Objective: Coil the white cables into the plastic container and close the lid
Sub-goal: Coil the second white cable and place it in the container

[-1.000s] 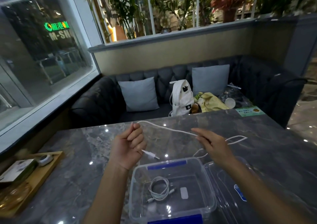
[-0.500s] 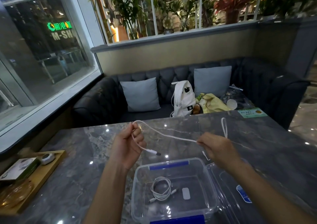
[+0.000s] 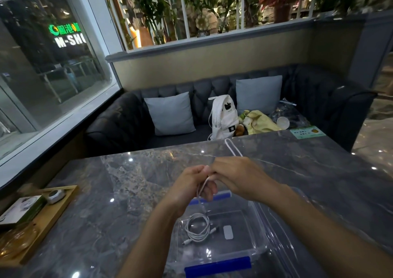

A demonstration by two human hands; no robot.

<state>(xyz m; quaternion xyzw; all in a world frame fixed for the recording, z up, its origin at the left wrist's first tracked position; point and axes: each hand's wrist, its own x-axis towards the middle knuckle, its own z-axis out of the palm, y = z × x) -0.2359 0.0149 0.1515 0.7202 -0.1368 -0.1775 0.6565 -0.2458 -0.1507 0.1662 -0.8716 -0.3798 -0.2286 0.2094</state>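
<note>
My left hand (image 3: 192, 185) and my right hand (image 3: 236, 176) meet above the far edge of the clear plastic container (image 3: 258, 245). Both pinch a white cable (image 3: 231, 148). One loop of it sticks up behind my right hand, and a strand with a plug hangs from my left hand toward the container. A second white cable (image 3: 197, 227) lies coiled on the container's floor, next to a small white tag. The clear lid (image 3: 282, 220) with blue clips lies open on the marble table, to the right of the container.
A wooden tray (image 3: 51, 214) with a box and small items sits at the table's left edge. Behind the table (image 3: 131, 188) stands a dark sofa with two grey cushions, a white backpack (image 3: 223, 116) and a yellow cloth. A green card (image 3: 307, 132) lies at the table's far right.
My hands were apart with the cable stretched between them. The right hand has swung left to meet the left one, folding the cable into a loop, and the free end now hangs down.
</note>
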